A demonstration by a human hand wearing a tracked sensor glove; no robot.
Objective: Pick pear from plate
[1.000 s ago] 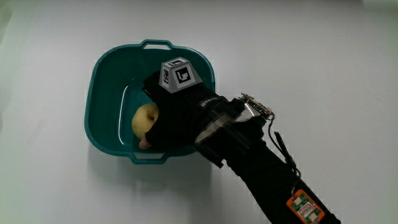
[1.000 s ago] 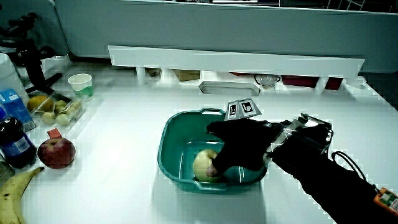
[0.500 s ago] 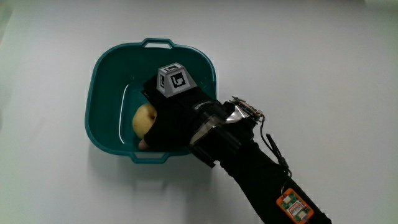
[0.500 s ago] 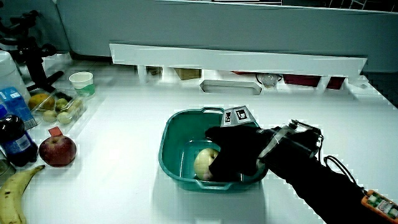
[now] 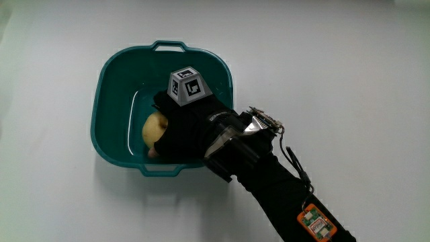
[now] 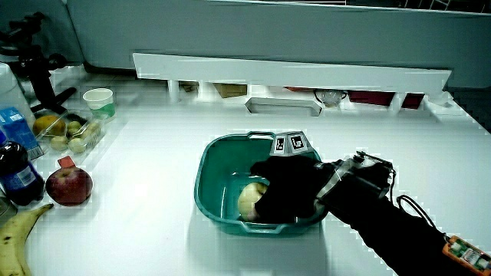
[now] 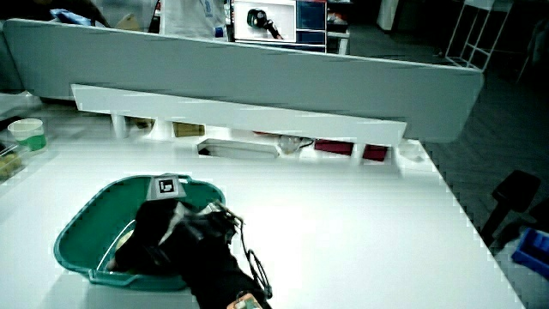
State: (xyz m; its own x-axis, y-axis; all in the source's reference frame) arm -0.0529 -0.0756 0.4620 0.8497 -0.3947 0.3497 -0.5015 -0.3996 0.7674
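Note:
A pale yellow pear (image 5: 153,128) lies inside a teal tub (image 5: 113,66) with two handles, not a flat plate. The gloved hand (image 5: 183,132) reaches down into the tub and its fingers curl around the side of the pear that is nearer to the forearm. The patterned cube (image 5: 186,86) on its back faces up. In a side view the pear (image 6: 247,202) shows low in the tub (image 6: 205,167) with the hand (image 6: 287,192) wrapped against it. In a side view the hand (image 7: 161,237) hides the pear inside the tub (image 7: 75,228).
At the table's edge in a side view lie a red apple (image 6: 68,186), a banana (image 6: 12,247), a dark bottle (image 6: 14,173), a clear box of small fruit (image 6: 70,133) and a paper cup (image 6: 100,102). A low partition (image 6: 291,73) closes the table.
The hand has slid a little farther over the pear and covers more of it. The forearm has shifted slightly toward the tub. The pear stays in the tub.

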